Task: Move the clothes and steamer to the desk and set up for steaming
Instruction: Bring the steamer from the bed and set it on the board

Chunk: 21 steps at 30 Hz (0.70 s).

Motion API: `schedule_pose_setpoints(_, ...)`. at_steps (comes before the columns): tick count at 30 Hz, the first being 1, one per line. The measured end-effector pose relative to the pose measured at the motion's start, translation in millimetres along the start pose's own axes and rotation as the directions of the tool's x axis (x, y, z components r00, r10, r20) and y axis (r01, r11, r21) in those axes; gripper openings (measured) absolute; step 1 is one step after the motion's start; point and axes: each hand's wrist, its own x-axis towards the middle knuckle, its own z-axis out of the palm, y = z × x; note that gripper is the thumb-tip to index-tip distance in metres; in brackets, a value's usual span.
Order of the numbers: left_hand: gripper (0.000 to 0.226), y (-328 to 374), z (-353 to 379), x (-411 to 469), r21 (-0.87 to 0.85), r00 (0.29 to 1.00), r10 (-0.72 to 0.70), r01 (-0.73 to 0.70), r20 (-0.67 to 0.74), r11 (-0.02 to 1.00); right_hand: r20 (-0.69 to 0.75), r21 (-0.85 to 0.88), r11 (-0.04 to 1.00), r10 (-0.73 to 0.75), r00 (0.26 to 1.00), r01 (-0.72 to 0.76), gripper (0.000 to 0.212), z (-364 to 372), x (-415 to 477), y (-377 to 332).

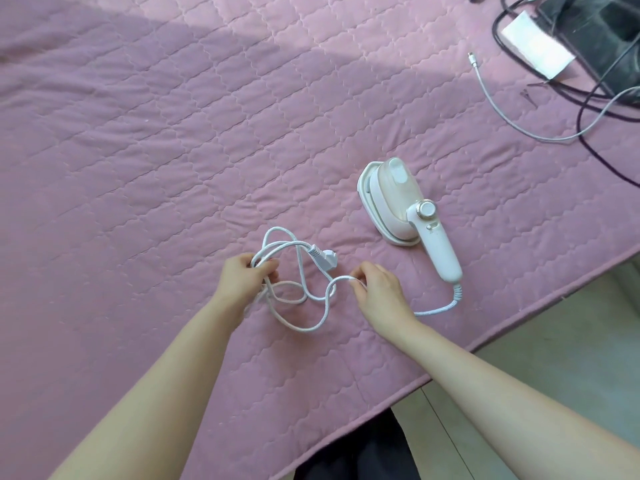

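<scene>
on the pink quilt (173,150) | steamer (408,209) handle toward near edge, head away | left hand (242,275) grips cord (304,299) loops | right hand (377,289) pinches cord beside steamer

Pink quilted bed (145,140) bears steamer (405,209), cord (301,299), perhaps charger cables (519,109).

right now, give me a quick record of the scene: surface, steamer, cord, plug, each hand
surface: pink quilt
steamer: resting on quilt, untouched
cord: white, loose loops, runs to steamer handle
plug: lying free between the hands
left hand: gripping cord loops
right hand: pinching one cord strand
clothes: none in view
</scene>
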Motion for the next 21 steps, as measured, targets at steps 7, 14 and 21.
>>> schedule_pose_setpoints(7,0.007,-1.4,22.9,-46.3,-0.063,0.98,0.082,-0.072,0.183,0.995,-0.09,0.149,0.987,-0.05,0.995,0.063,0.003,-10.6,-8.8,-13.9)
schedule_pose_setpoints(14,0.01,4.0,53.5,-66.3,-0.091,0.951,0.145,-0.125,0.272,0.988,-0.116,0.241,0.964,-0.089,0.989,0.115,0.006,-24.0,-19.0,-17.3)
schedule_pose_setpoints(21,0.011,14.0,63.4,-69.3,-0.064,0.908,0.207,-0.198,0.363,0.978,-0.17,0.177,0.972,-0.124,0.978,0.154,0.012,-43.1,-15.4,-8.2)
